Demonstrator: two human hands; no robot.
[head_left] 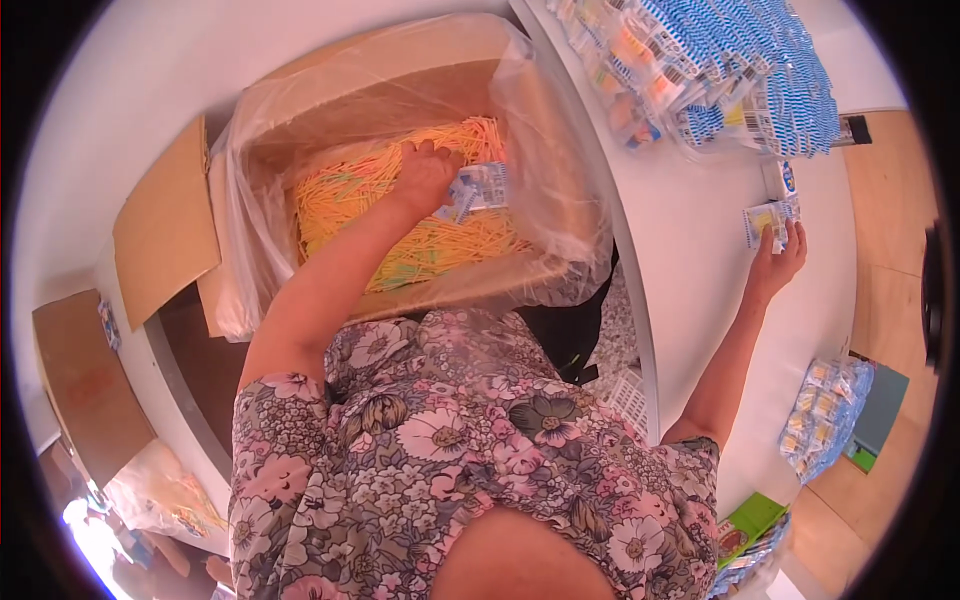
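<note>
A cardboard box (375,78) lined with clear plastic holds many thin yellow, orange and green sticks (345,205). My left hand (428,180) reaches in over the sticks, its fingers slightly bent and apart, with no item visible in them. Beside its palm, small clear packets with blue and white print (487,187) lie on the sticks. Out to the right, my right hand (779,262) pinches the near edge of a small packet (764,222) with something yellow inside, over the white table (690,265). Another small white and blue packet (786,178) is just beyond it.
A large heap of blue-striped packets (735,70) covers the table's far right. Nearer on the right are a bundle of packets (825,410) in blue plastic and a green box (750,525). A cardboard flap (168,225) sticks out left; another carton (90,385) stands below it.
</note>
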